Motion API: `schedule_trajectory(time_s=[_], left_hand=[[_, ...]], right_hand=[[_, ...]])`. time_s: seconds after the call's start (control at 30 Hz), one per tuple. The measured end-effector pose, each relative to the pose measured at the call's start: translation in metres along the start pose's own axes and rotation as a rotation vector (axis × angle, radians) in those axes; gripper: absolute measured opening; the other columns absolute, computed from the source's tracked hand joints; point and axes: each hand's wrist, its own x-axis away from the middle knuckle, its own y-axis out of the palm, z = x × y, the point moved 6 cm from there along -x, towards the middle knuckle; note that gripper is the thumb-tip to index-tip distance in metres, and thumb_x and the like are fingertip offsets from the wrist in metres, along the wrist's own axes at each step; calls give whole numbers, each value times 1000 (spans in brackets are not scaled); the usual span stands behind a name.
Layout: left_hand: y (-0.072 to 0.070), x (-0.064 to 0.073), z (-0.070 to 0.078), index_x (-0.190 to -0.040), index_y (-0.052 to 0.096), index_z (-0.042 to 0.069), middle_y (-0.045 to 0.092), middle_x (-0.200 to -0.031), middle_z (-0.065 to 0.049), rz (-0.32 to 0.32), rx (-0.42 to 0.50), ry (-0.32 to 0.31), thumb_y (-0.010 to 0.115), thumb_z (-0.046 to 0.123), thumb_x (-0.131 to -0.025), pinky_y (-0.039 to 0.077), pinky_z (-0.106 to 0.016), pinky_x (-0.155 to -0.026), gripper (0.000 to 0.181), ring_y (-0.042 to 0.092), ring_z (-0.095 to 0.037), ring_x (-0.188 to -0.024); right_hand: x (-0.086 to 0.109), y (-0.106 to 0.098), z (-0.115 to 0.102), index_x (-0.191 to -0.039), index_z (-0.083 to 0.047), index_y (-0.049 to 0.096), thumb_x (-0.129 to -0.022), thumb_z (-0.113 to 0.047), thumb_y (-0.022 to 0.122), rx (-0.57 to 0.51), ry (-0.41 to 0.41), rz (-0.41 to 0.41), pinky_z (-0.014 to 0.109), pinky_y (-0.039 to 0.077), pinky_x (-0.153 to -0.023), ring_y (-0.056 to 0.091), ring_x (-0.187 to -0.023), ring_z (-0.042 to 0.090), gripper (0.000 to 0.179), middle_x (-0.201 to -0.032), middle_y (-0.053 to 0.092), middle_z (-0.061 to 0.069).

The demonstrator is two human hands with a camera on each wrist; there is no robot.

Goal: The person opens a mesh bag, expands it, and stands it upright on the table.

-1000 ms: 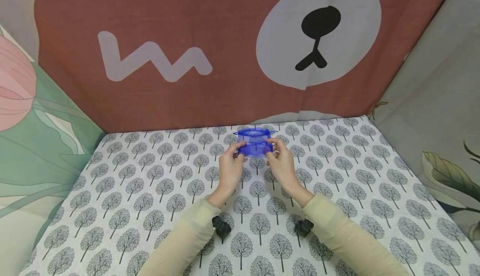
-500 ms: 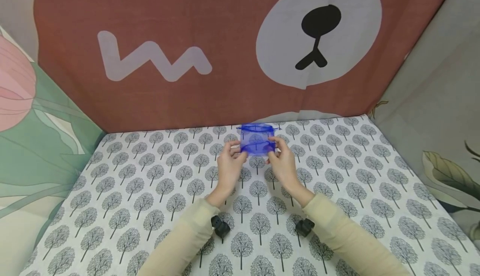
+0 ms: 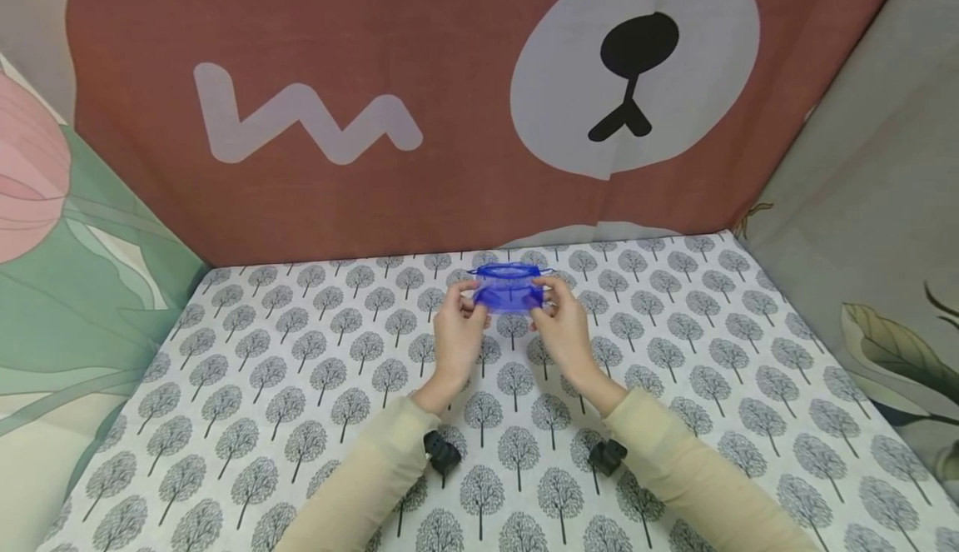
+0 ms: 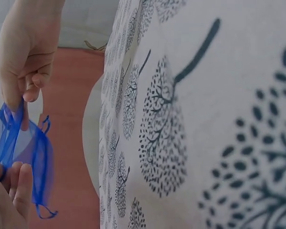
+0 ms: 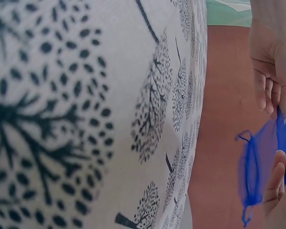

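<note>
A sheer blue drawstring pouch (image 3: 509, 292) is stretched between both hands over the far middle of the table in the head view. My left hand (image 3: 459, 331) pinches its left side between thumb and fingers. On the other side, my right hand (image 3: 563, 327) pinches the right edge in the same way. Dark blue cord runs along the pouch's far edge, with short cord ends poking out left and right. In the left wrist view the see-through pouch (image 4: 42, 157) hangs with a cord loop at its border. The right wrist view shows gathered mesh (image 5: 257, 162) between the two hands.
A white cloth printed with grey trees (image 3: 330, 419) covers the table. Behind it hangs a red-brown curtain (image 3: 449, 194) with a cartoon face, and patterned fabric (image 3: 847, 202) closes off the sides. A black wrist camera (image 3: 442, 455) sits on each sleeve.
The pouch tilts up and spreads taller half a second ago, then tips back so its far cord edge sits lower and it looks shorter. Both hands keep their pinch and barely shift.
</note>
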Motion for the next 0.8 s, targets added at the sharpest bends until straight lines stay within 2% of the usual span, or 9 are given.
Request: schedule_trajectory(time_s=[0.17,0.3,0.4,0.53,0.63,0.73,0.8], left_hand=[[1,1,-2,-118,57,3,61,-68,-16,-15,-6,-6,53,-2,-88,41,-16,-41,31,53,-6,-51],[2,0,-2,-121,57,4,64,-73,-20,-30,18,-6,53,-2,-89,45,-16,-43,32,58,-13,-53],[3,0,-1,-121,58,3,67,-85,-23,-49,55,4,54,-3,-89,54,-19,-50,32,66,-28,-63],[6,2,3,-119,60,1,68,-98,-22,-71,29,36,59,0,-87,59,-20,-61,31,70,-34,-79],[7,3,6,-120,61,2,69,-105,-21,-70,1,42,59,4,-89,60,-25,-65,32,70,-31,-85],[7,4,7,-122,60,0,68,-111,-24,-55,26,34,53,2,-91,61,-34,-66,32,70,-35,-86],[6,4,8,-123,60,0,67,-112,-25,-38,32,36,50,0,-92,60,-35,-61,33,70,-35,-83]], right_hand=[[1,1,-3,-126,-3,53,-86,5,60,10,-20,2,36,57,-52,63,-64,32,41,-98,67,23],[1,0,-4,-127,-3,52,-87,3,60,17,-19,2,37,57,-52,63,-66,37,41,-101,67,22],[0,-1,-5,-127,-1,51,-87,4,60,15,-21,7,39,58,-55,63,-67,38,42,-102,66,23],[0,-3,-4,-126,0,52,-86,4,61,10,-20,24,44,58,-59,63,-66,36,41,-100,65,23],[0,-5,-4,-126,-1,53,-87,2,61,17,-16,35,42,58,-57,63,-64,35,40,-96,64,22],[0,-5,-5,-125,-2,54,-89,-1,59,21,-14,37,31,55,-48,63,-64,36,36,-91,64,22],[0,-4,-5,-125,-3,53,-92,-3,57,22,-9,29,23,49,-43,63,-65,38,34,-89,64,24]])
